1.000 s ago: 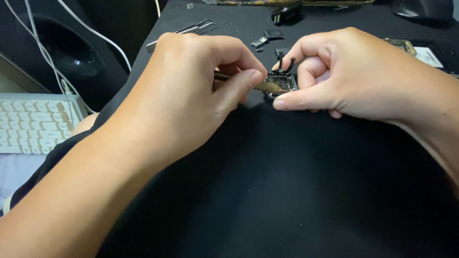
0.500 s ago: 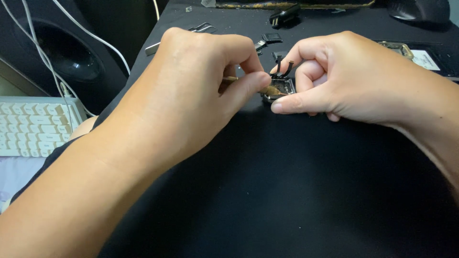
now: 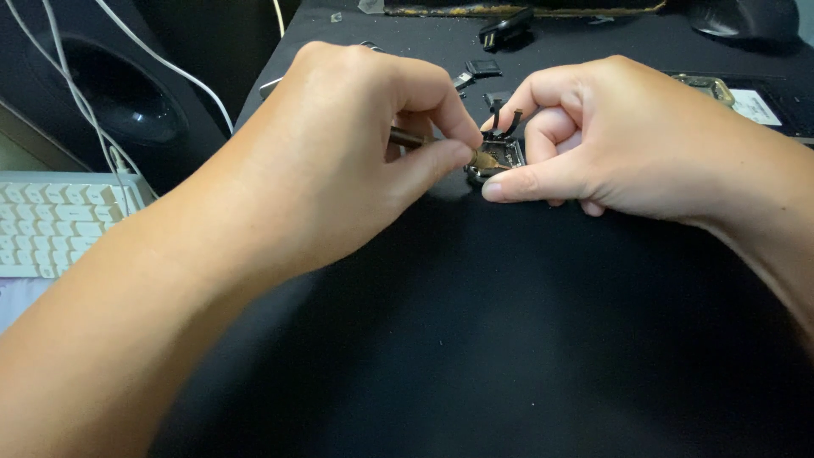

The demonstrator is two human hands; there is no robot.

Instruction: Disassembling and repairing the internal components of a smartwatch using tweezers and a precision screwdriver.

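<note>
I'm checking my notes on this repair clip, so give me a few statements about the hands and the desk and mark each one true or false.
1. The left hand pinches a slim brown tool between thumb and fingers. True.
2. The right hand lies flat on the mat, away from the small electronic part. False: its thumb and forefinger steady the part.
3. A white keyboard sits at the left edge. True.
4. The work surface is a white cloth. False: it is a black mat.
5. A black speaker with white cables stands behind the keyboard. True.
</note>
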